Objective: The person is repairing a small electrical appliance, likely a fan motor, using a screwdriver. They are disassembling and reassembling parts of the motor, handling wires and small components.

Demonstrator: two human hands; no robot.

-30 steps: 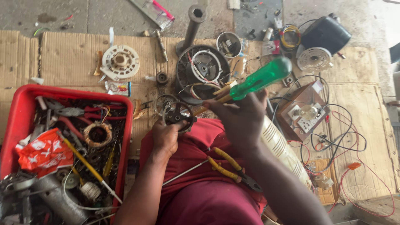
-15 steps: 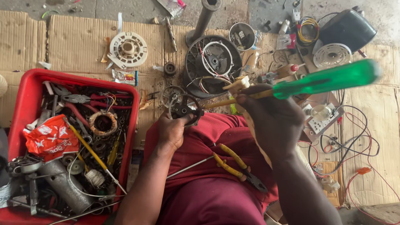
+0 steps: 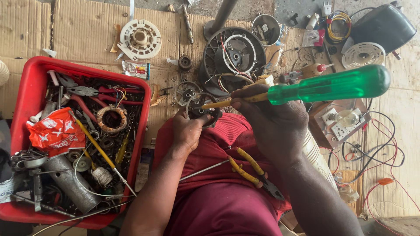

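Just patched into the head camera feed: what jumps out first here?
The big translucent green-handled screwdriver in the right hand crosses the upper middle, its yellow shaft aimed at a small round metal motor part that the left hand grips over the lap. At left, a red plastic bin brims with tools, wire and metal parts; yellow-handled pliers lie on the maroon-clad thigh.

Bright, even daylight; soft shadows, sharp focus throughout

Both forearms bare to the frame edge, no sleeves showing. Left hand (image 3: 187, 131) and right hand (image 3: 275, 126) bare: no gloves, rings or watch seen. Maroon-red garment (image 3: 218, 192) over the lap and thighs, cloth creased.
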